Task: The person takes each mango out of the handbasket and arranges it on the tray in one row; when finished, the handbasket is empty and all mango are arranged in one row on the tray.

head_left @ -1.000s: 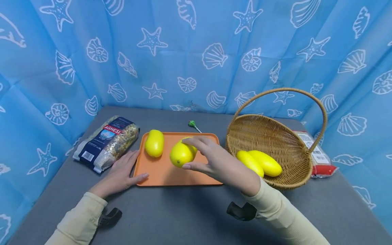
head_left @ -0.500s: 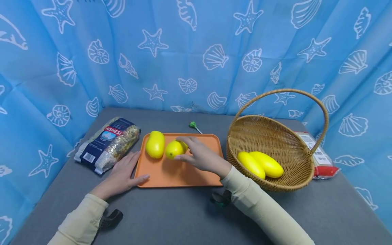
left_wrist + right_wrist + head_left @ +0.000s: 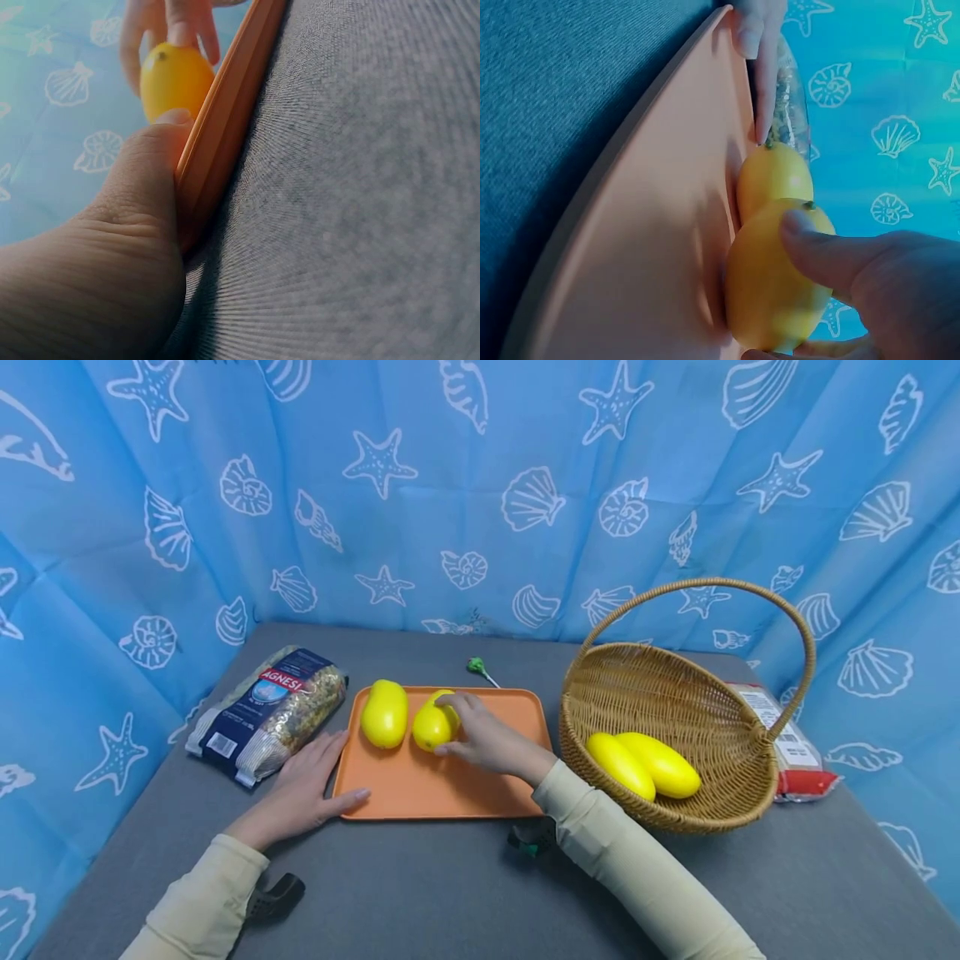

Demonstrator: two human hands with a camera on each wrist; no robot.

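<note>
On the orange tray (image 3: 442,793), a yellow mango (image 3: 385,715) lies at the left. Beside it to the right, a second yellow mango (image 3: 433,725) is held by my right hand (image 3: 491,739), thumb in front and fingers over its far side. In the right wrist view, the held mango (image 3: 769,270) sits at the tray surface, overlapping the other mango (image 3: 774,180) in sight. My left hand (image 3: 300,793) rests at the tray's left edge, its thumb (image 3: 142,165) over the rim and its fingers extended along the side.
A wicker basket (image 3: 675,685) with two yellow mangoes (image 3: 645,764) stands to the right, its handle arching high. Behind it lies a red and white bag (image 3: 795,752). An AGNESI bag (image 3: 273,710) lies left of the tray; a green-topped stick (image 3: 477,666) lies behind.
My right hand has carried the mango left and down onto the tray, close to the first mango, with a slight shift back. My left hand has stayed at the tray edge.
</note>
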